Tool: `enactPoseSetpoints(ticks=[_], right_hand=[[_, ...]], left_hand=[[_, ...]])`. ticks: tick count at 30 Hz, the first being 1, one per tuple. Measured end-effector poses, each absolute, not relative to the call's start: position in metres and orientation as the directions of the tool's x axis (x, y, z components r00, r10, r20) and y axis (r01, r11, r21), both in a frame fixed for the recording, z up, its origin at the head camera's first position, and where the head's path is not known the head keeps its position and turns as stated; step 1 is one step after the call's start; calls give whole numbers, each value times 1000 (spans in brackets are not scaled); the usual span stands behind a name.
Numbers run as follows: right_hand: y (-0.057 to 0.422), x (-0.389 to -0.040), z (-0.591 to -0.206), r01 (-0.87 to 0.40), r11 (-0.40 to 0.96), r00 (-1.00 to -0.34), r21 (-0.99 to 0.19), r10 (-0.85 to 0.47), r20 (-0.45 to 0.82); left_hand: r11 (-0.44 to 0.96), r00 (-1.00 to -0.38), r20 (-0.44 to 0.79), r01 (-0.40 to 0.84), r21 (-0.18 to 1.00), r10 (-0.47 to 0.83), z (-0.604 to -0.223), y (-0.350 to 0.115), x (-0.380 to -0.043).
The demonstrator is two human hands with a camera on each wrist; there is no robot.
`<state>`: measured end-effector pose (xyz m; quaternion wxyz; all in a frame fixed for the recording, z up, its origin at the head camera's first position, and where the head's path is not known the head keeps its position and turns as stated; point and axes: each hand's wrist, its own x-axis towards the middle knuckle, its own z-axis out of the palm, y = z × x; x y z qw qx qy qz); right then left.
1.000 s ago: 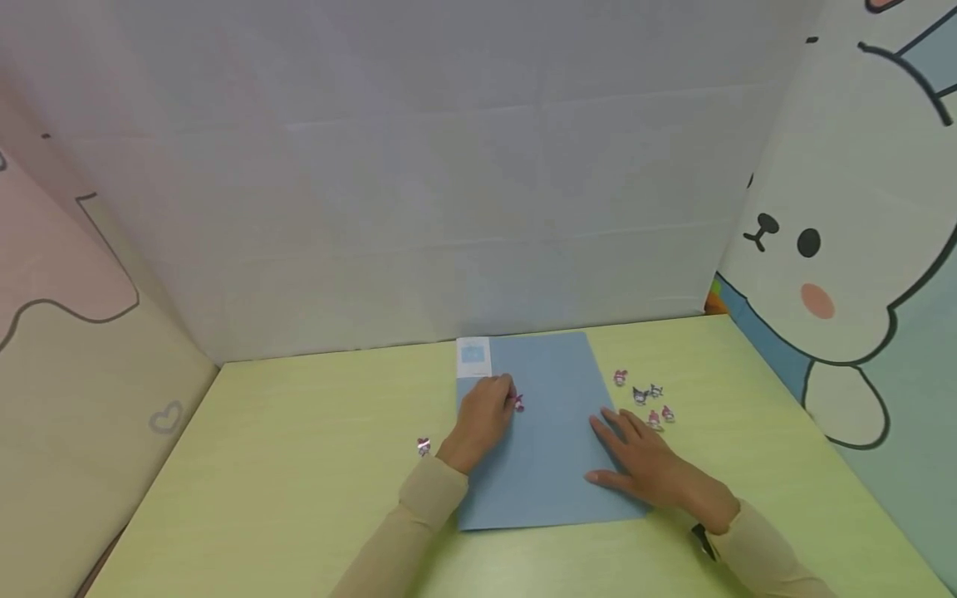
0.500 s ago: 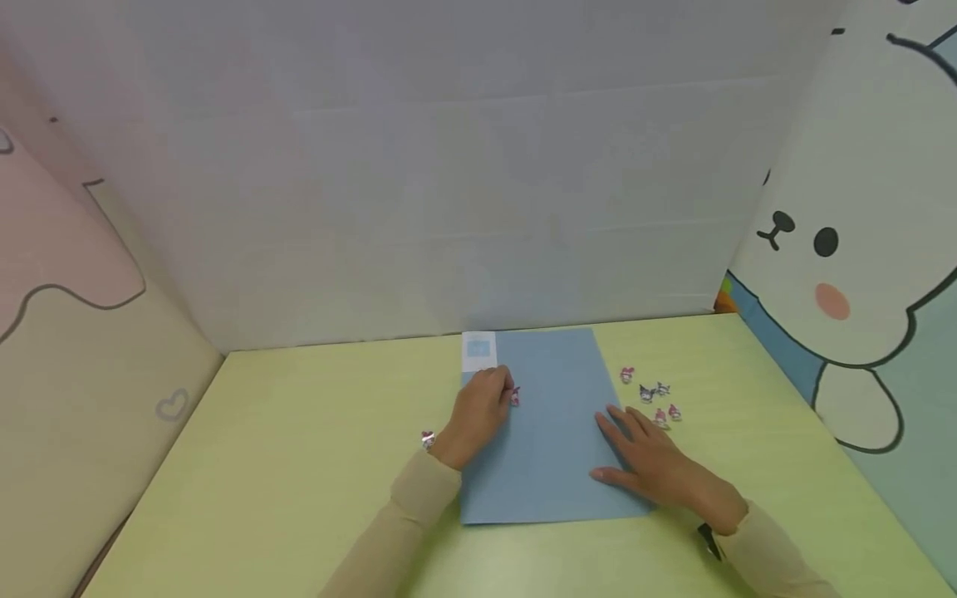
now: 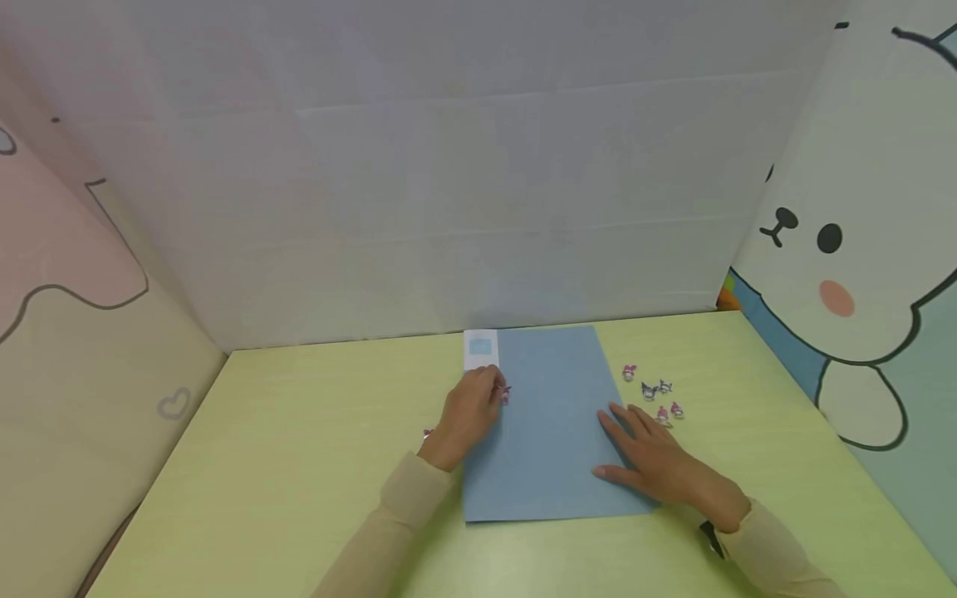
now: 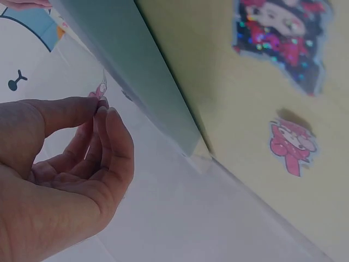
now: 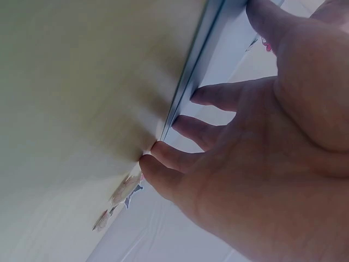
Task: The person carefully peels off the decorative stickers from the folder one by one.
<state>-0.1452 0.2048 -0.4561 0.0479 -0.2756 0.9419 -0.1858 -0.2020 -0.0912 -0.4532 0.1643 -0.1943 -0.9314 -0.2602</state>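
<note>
My left hand pinches a small pink cartoon sticker between thumb and fingertips, over the left part of a blue folder. In the left wrist view the pinched sticker pokes out past the thumb tip, and the other fingers curl beneath it. Whether it touches the folder I cannot tell. My right hand rests on the folder's right edge with its fingers spread, and the right wrist view shows fingertips along that edge. A white label sits at the folder's far left corner.
Several loose cartoon stickers lie on the yellow table right of the folder. Another sticker lies left of it, partly behind my left wrist. A pale sheet stands behind the table, with printed panels at the sides.
My left hand, with the pink sticker, has moved a little left over the folder, towards its left edge. The right hand stays on the right edge. The head view has shifted slightly.
</note>
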Motion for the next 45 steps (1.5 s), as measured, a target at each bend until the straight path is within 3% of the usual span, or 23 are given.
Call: enactPoseSetpoints(ticks=[21,45], right_hand=[[212,-146,-471,-544,747,-830,-382,-546,115],[205,-144,-456,-506,779,-843,-371,-537,23]], left_hand=[[792,-905,361,386,473,225,-458,-116,-196],[788,-925,322,347,508,199,-456,-139,-185]])
